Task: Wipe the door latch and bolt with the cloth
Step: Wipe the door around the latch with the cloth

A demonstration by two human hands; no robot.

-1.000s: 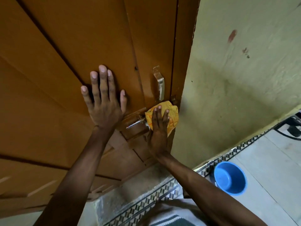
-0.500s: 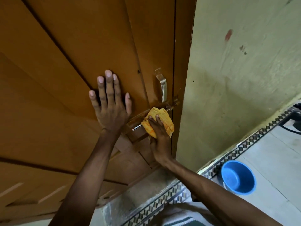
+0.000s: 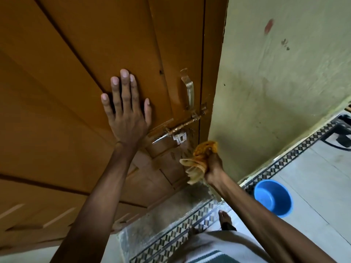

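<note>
A brass sliding bolt (image 3: 182,125) runs across the brown wooden door (image 3: 79,54) into the frame, with a small white latch plate (image 3: 180,138) hanging under it. My left hand (image 3: 126,109) lies flat on the door just left of the bolt, fingers spread. My right hand (image 3: 212,164) is below and right of the bolt, off the door, closed around a bunched yellow-orange cloth (image 3: 199,160). The bolt and latch are fully uncovered.
A metal pull handle (image 3: 188,90) sits above the bolt. A pale green wall (image 3: 275,82) stands right of the door frame. A blue plastic bowl (image 3: 272,197) rests on the tiled floor, beside my bare foot (image 3: 225,219) and a patterned floor border.
My right hand has pulled the cloth off the bolt, down and to the right, bunching it in the fist. The bolt and latch plate are now exposed. My left hand stays pressed on the door.
</note>
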